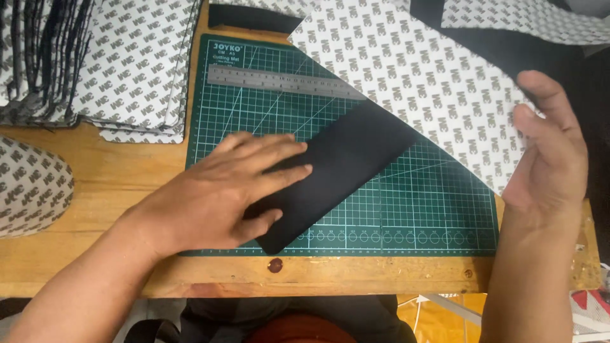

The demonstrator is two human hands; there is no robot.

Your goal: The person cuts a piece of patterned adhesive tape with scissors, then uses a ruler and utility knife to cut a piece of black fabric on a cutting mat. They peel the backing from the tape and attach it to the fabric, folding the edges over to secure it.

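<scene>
My left hand lies flat, fingers spread, pressing on the near end of a black strip that runs diagonally across the green cutting mat. The strip's far end joins a large sheet with white printed backing, which lies tilted over the mat's upper right. My right hand grips that sheet's right edge, thumb and fingers curled around it. A steel ruler rests on the mat near its top, partly under the sheet.
A stack of several similar backed sheets sits at the upper left of the wooden table. Another backed piece lies at the far left edge. The table's front edge is close to my body.
</scene>
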